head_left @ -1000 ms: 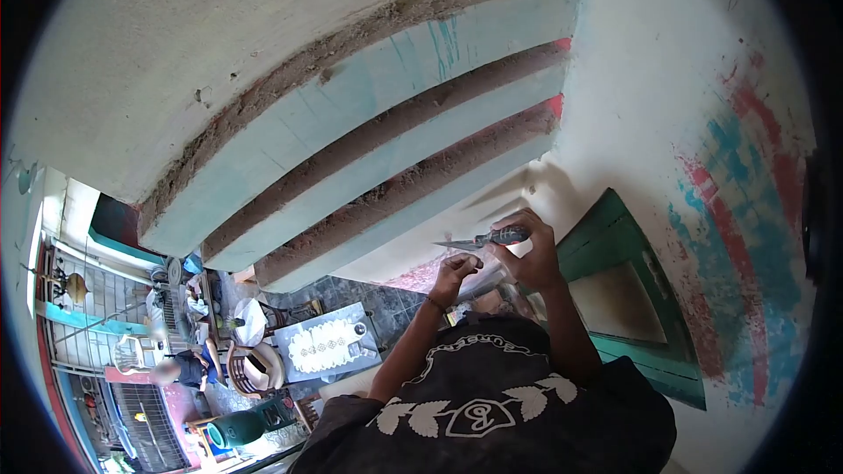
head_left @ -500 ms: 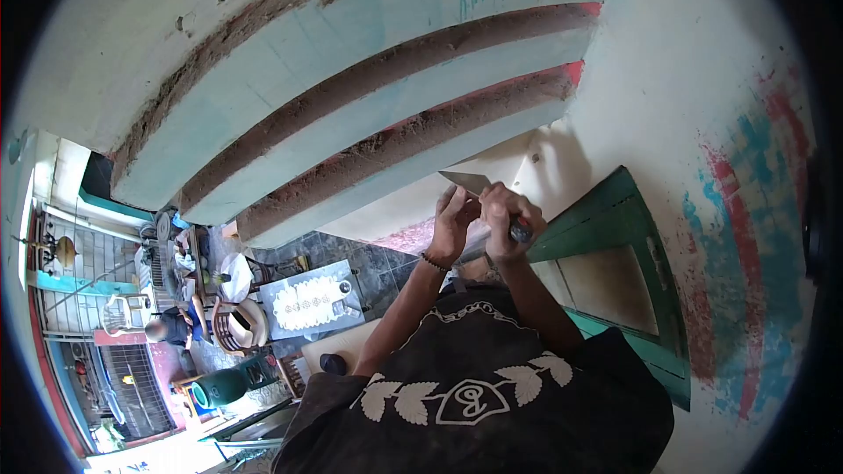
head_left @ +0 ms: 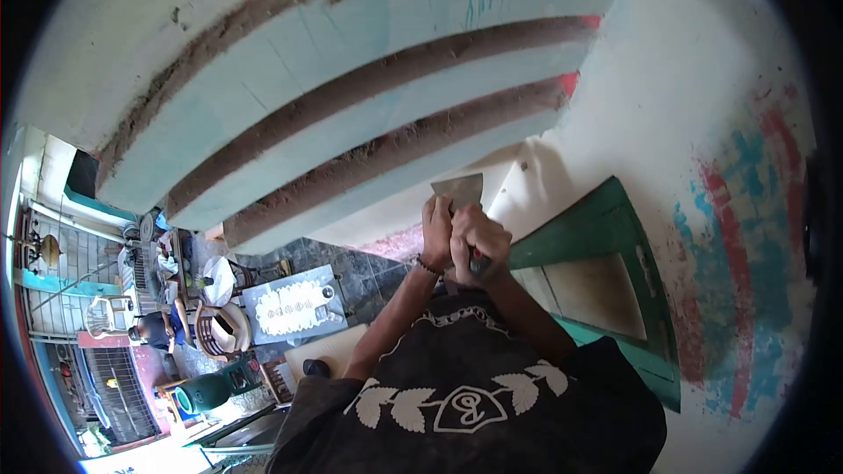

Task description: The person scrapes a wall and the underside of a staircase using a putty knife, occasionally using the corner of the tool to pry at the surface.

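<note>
The scraper (head_left: 460, 192) is up in front of the chest, its flat blade pointing away from the body, with the right hand (head_left: 479, 243) curled tightly round its dark handle. The left hand (head_left: 437, 233) has its fingers drawn together at the blade's base, though I cannot tell whether they pinch it. Beyond are 3 curved pale-blue bands (head_left: 378, 105) with dusty brown undersides, and a green-framed panel (head_left: 645, 276) stands to the right.
</note>
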